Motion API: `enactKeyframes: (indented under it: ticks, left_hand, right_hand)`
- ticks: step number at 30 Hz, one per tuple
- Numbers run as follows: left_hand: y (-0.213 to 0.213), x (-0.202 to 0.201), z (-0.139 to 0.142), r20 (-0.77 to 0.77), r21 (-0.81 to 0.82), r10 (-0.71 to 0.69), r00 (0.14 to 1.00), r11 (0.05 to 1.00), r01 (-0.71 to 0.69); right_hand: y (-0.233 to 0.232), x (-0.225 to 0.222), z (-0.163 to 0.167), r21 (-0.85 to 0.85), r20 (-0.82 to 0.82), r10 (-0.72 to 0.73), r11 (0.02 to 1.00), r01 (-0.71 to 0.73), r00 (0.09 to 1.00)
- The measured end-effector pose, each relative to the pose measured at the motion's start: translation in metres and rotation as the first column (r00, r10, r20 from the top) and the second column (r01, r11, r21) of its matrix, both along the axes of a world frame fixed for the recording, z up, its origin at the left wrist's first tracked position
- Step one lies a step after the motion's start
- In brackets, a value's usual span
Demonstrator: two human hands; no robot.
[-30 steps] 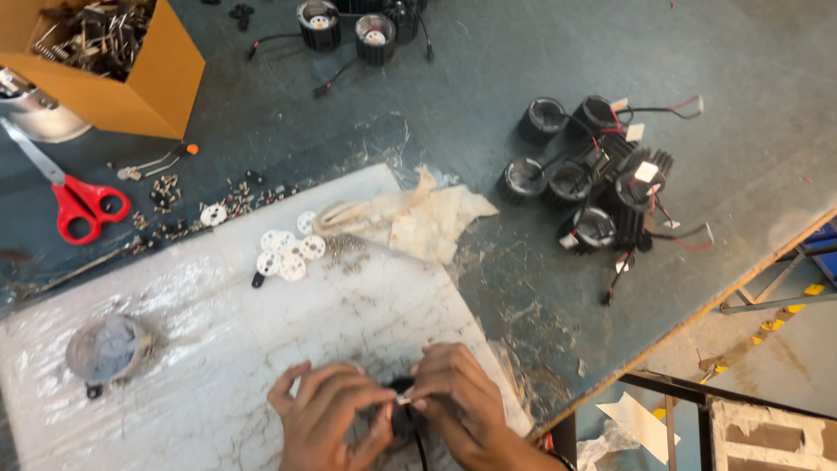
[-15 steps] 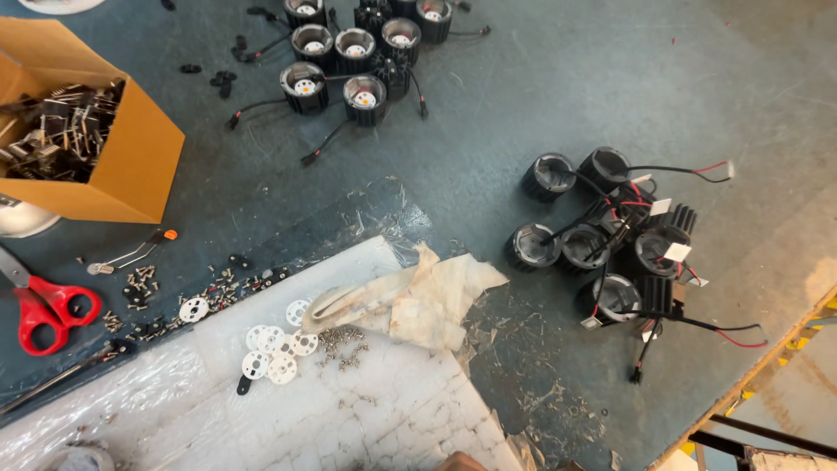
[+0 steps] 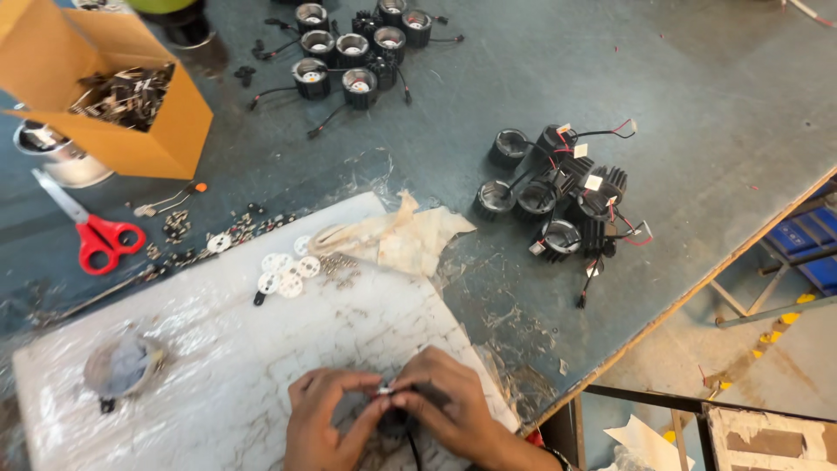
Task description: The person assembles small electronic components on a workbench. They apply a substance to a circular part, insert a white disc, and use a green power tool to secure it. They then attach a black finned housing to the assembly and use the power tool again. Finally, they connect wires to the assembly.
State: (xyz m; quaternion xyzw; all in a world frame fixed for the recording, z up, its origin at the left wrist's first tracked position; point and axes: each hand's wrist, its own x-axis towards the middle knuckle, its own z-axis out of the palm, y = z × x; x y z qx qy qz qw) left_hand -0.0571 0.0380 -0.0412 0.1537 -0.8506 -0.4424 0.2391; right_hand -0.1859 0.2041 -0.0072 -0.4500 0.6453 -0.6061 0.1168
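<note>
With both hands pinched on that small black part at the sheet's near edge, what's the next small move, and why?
Probably keep pressing the small connector home: the left hand and right hand meet fingertip to fingertip over the black part, its wire hanging below, so the join looks unfinished.

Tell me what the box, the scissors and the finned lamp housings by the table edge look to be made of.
Box: plain brown cardboard, matte, with folded flaps. Scissors: bright bare-metal blades, glossy red handles that look plastic. Lamp housings: matte black ribbed bodies, probably cast or extruded metal, though black plastic cannot be ruled out; thin red and black insulated wires trail from them.
</note>
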Motion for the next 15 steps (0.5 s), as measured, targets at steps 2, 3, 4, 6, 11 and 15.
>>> enactKeyframes:
  ticks: [2,3,4,6,11,15]
  left_hand:
    - [0.004,-0.004,0.021,0.096,0.068,0.056,0.994,0.996,-0.062]
    - [0.004,-0.005,0.029,0.145,0.098,0.081,0.986,0.991,-0.096]
    - [0.004,-0.006,0.036,0.196,0.132,0.069,0.978,0.987,-0.096]
    - [0.004,-0.007,0.047,0.295,0.203,0.036,0.955,0.974,-0.100]
    - [0.008,-0.001,0.061,0.064,0.025,0.005,0.998,1.000,-0.006]
    - [0.008,0.004,0.065,-0.021,-0.181,-0.015,1.000,0.983,0.011]
  right_hand:
    - [-0.001,0.001,0.001,0.004,-0.009,-0.016,1.000,0.016,1.000]
    - [-0.001,0.002,0.001,0.006,-0.021,-0.026,1.000,0.026,0.999]
    - [-0.002,0.002,0.001,0.006,-0.034,-0.039,0.999,0.039,0.999]
    - [-0.003,0.003,-0.001,0.002,-0.049,-0.065,0.998,0.065,0.997]
    - [-0.004,0.008,-0.004,0.006,-0.051,-0.092,0.996,0.093,0.994]
    - [-0.002,0.009,-0.004,0.037,-0.041,-0.087,0.995,0.088,0.995]
